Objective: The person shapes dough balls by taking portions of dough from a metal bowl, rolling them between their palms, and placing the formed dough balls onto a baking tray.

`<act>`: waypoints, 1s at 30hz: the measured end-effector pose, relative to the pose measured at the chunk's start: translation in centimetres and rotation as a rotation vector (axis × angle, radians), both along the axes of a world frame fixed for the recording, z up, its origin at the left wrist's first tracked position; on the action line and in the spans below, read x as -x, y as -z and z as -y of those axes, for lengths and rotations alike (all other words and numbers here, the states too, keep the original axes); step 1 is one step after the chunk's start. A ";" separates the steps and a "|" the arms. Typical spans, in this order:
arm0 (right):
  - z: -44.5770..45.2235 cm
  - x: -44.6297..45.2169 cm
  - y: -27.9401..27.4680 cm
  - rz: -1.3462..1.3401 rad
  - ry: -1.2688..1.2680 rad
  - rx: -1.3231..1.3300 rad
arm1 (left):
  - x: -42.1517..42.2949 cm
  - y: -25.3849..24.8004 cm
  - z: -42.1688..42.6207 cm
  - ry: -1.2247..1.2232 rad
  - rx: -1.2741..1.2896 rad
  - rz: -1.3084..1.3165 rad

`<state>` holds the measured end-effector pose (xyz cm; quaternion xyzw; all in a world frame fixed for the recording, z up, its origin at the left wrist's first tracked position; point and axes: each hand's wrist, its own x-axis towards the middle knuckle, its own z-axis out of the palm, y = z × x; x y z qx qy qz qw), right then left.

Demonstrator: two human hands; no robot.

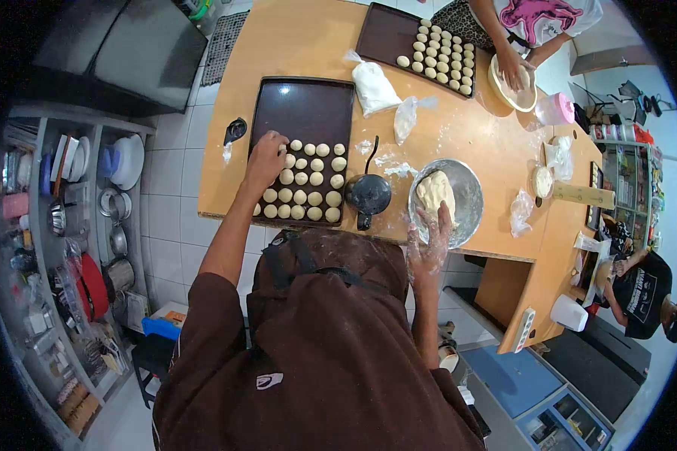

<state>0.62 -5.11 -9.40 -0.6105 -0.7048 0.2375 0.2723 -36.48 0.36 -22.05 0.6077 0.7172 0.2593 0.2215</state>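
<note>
My left hand [267, 158], fingers curled together, is over the dark baking tray [302, 113] with a small dough ball [283, 148] at its fingertips, mostly hidden. Rows of round dough balls [301, 178] fill the near part of that tray. My right hand [430, 244], dusted with flour, is open at the near rim of a metal bowl [468, 199]. Its fingertips reach the large lump of pale dough [434, 191] inside; whether they press on it I cannot tell.
Between tray and bowl stands a dark round pot-like tool [368, 194] with a thin handle. Bags of white powder [374, 89] lie farther back. Across the table another person's hands [513, 69] work in a cream basin [523, 99] beside a second tray [387, 34] of dough balls.
</note>
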 end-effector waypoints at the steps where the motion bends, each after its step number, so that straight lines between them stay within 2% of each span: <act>1: 0.1 -0.1 0.1 -0.010 0.011 0.018 | -0.3 -0.4 0.1 -0.023 -0.012 0.006; 6: 0.6 -0.3 0.8 -0.070 0.023 0.089 | -0.6 -1.1 0.5 -0.056 0.005 0.001; 15: 0.7 -0.9 1.0 -0.010 -0.030 0.065 | -0.1 -1.0 0.4 -0.016 0.078 -0.018; 18: 0.6 -1.5 0.9 -0.023 -0.016 0.068 | 0.1 0.1 0.5 -0.001 -0.057 0.003; 20: 0.5 -2.1 0.8 -0.029 0.004 0.051 | 0.1 0.3 0.7 -0.026 0.002 0.072; 22: 0.3 -3.1 0.4 -0.033 0.030 0.020 | -0.2 -1.0 1.0 -0.063 0.072 0.036; 23: 0.3 -3.5 0.0 0.047 0.048 0.004 | -0.1 -1.3 1.2 -0.043 0.078 -0.013; 30: -0.1 -9.6 0.6 0.078 0.293 0.055 | -1.9 -5.9 4.0 -0.298 -0.075 -0.028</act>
